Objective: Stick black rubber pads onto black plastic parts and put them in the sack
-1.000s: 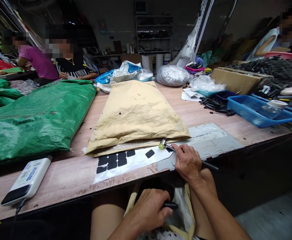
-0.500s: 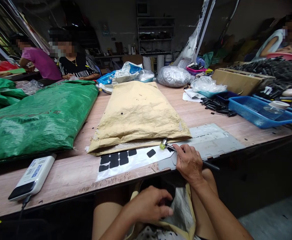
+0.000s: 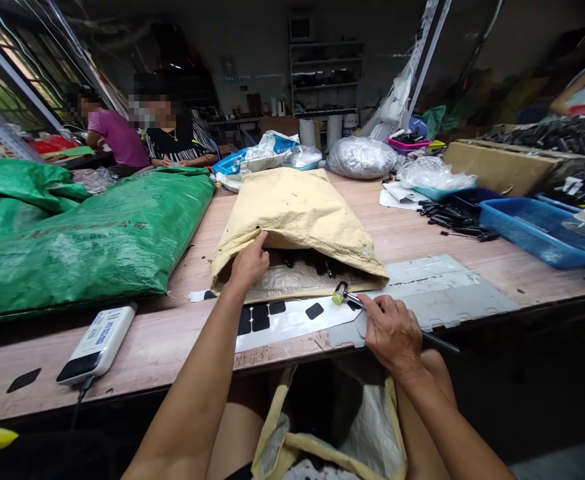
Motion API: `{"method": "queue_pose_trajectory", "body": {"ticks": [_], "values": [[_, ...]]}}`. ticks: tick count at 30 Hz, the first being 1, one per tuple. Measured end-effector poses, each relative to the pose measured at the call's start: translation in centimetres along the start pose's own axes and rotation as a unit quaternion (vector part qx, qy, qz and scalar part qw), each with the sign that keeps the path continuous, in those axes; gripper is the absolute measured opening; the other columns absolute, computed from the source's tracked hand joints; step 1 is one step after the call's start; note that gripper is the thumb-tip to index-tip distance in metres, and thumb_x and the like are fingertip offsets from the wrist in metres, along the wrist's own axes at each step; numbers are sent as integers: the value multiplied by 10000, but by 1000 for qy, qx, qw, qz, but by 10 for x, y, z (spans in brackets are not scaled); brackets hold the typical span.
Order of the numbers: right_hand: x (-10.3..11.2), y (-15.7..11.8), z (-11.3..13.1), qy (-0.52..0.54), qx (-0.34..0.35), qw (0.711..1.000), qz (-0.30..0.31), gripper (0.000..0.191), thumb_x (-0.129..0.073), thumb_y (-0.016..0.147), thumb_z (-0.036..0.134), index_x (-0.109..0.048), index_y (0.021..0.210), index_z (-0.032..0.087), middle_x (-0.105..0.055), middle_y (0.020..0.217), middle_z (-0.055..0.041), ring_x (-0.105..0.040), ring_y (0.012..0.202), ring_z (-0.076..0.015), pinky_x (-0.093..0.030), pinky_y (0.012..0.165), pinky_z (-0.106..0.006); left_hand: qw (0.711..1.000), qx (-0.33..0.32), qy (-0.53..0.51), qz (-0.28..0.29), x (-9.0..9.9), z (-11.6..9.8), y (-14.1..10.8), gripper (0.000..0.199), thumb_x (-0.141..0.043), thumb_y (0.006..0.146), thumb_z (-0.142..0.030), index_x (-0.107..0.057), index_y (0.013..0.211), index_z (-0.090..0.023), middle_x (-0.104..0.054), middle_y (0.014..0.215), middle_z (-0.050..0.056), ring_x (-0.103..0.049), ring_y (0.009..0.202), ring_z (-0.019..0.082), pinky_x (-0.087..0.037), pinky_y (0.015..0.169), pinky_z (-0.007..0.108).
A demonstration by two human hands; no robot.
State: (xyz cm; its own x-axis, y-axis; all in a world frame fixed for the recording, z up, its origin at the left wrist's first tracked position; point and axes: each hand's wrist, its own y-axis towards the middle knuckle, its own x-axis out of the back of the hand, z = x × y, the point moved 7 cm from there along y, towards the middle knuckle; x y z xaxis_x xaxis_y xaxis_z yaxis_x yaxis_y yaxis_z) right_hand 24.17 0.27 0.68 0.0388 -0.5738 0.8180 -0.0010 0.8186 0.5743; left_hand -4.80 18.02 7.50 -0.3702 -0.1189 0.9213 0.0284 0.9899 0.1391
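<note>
At the front edge of the bench (image 3: 172, 333), in the head view, your left grip (image 3: 250, 265) is at the mouth of the cream sack (image 3: 297, 200), one finger against the raised flap; whether the fingers pinch it, you cannot tell from here. Your right grip (image 3: 393, 330) is closed around the hammer (image 3: 341, 293), its head just in front of the sack. If the flap slips off that finger, it could drop over your wrist and hide the black parts (image 3: 329, 268) inside. A hard tug could drag the sack onto the sheet (image 3: 292, 327) and crease it or shift its dark squares (image 3: 315, 311). Loosen your hold on the hammer and it could slide off the edge, perhaps into the open bag (image 3: 397, 427) on your lap. A swinging left elbow might catch the power bank (image 3: 97, 340) or its cable (image 3: 78, 403).

The bench is wood-patterned and scuffed, with a grey board (image 3: 442, 287) beneath your right side. A green sack (image 3: 102, 247) lies left; a blue tray (image 3: 532, 243) and a carton (image 3: 502, 170) stand right. Beyond, the room is dim: two people sit at the left, an arm (image 3: 579, 87) shows at the far right, and a shelf rack (image 3: 328, 85) stands at the back.
</note>
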Motion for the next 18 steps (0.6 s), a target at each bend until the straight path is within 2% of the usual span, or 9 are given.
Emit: {"method": "queue_pose_trajectory", "body": {"ticks": [3, 5, 8, 11, 15, 18], "values": [[-1, 0, -1, 2, 0, 1000, 2, 428, -572, 876, 159, -643, 1280, 280, -614, 978, -45, -483, 896, -218, -320, 784, -352, 1000, 22, 18, 0, -10, -8, 10, 343, -541, 916, -323, -684, 1215, -234, -709, 1185, 110, -640, 1129, 292, -499, 936, 369], [-1, 0, 0, 2, 0, 1000, 4, 427, -571, 876, 162, -642, 1280, 285, -613, 983, -42, -483, 899, -219, -322, 783, -354, 998, 56, 21, 11, -24, -13, 13, 340, -579, 891, -444, -726, 1091, -212, -725, 1139, 141, -653, 1106, 332, -513, 886, 400], [0, 1, 0, 2, -1, 1000, 7, 417, -568, 877, 166, -645, 1271, 281, -611, 984, -42, -484, 900, -219, -324, 779, -354, 993, 111, 17, 27, -43, -19, 13, 449, -660, 811, -543, -727, 1069, -181, -736, 1098, 184, -672, 1073, 365, -513, 833, 407], [1, 2, 1, 3, -2, 1000, 12, 407, -564, 882, 167, -648, 1264, 277, -609, 977, -43, -486, 901, -219, -327, 779, -353, 990, 133, 7, 41, -51, -20, 12, 468, -724, 756, -512, -718, 1072, -166, -736, 1090, 205, -684, 1051, 363, -507, 788, 384], [1, 3, 1, 8, -4, 1000, 16, 410, -559, 883, 166, -645, 1270, 269, -611, 986, -50, -491, 912, -223, -331, 783, -355, 990, 126, -2, 57, -43, -12, -3, 366, -746, 728, -413, -715, 1004, -176, -749, 1027, 175, -690, 984, 343, -491, 730, 359], [2, 3, 1, 20, -12, 1000, 20, 393, -563, 892, 184, -648, 1264, 276, -615, 992, -51, -497, 920, -223, -334, 795, -355, 997, 38, -34, 57, -37, -15, -31, 246, -698, 733, -307, -717, 948, -190, -743, 944, 112, -677, 894, 291, -462, 686, 329]]}}
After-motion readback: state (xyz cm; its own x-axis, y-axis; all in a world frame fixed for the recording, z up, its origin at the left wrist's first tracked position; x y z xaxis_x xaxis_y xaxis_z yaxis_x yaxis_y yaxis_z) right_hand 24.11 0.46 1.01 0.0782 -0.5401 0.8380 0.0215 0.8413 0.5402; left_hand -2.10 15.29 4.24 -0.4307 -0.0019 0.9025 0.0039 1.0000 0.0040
